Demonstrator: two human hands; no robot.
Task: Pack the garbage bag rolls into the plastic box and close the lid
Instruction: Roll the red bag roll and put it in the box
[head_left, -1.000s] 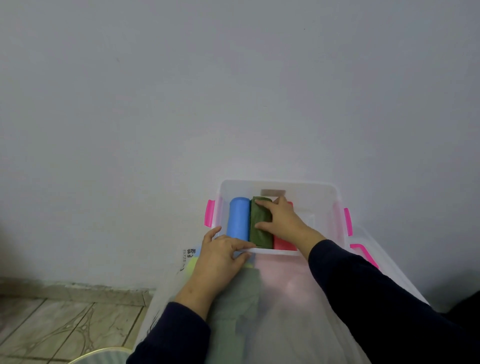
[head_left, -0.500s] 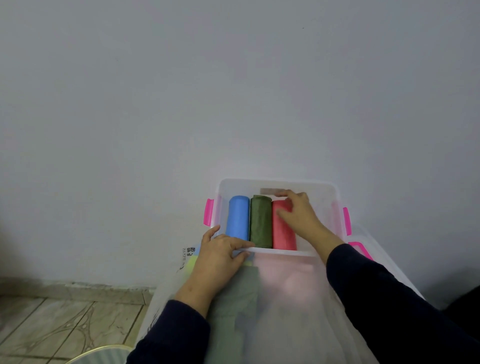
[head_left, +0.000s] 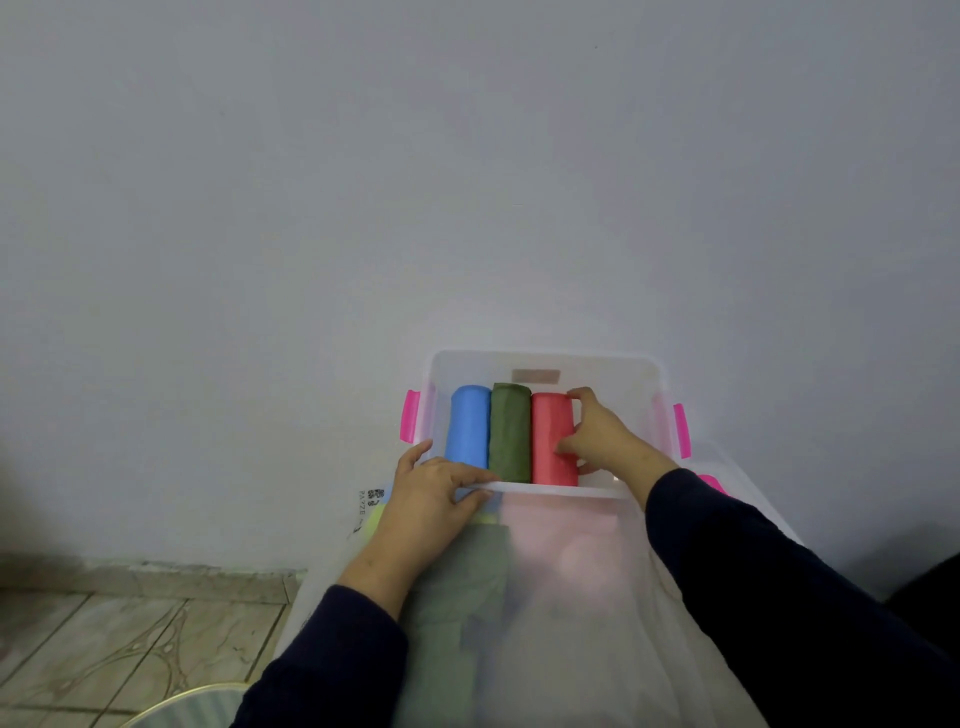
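A person's right hand curls round the red roll inside the box: the thumb presses the roll's near right side while the fingertips hook over its far end, so the roll sits just left of the palm, gripped between thumb and fingers. The left hand lies flat on the box's near rim, fingers straight and slightly spread, their tips pointing right along the white edge; the thumb reaches up toward the left wall. Its fingertips rest just near of the blue roll and green roll without touching them, as far as can be told.

Three rolls lie in the box, side by side and touching: blue at left, green in the middle, red at right, each with its length running near to far. The space right of the red roll is partly hidden by the hand. The clear box carries two pink latches, one on each side wall. A second pink-trimmed clear piece, perhaps the lid, shows at the right behind the dark sleeve; how it lies cannot be told. Below the rim, a cloudy plastic surface shows faint green and pink shapes through it. A grey wall stands behind; tiled floor lies at near left.
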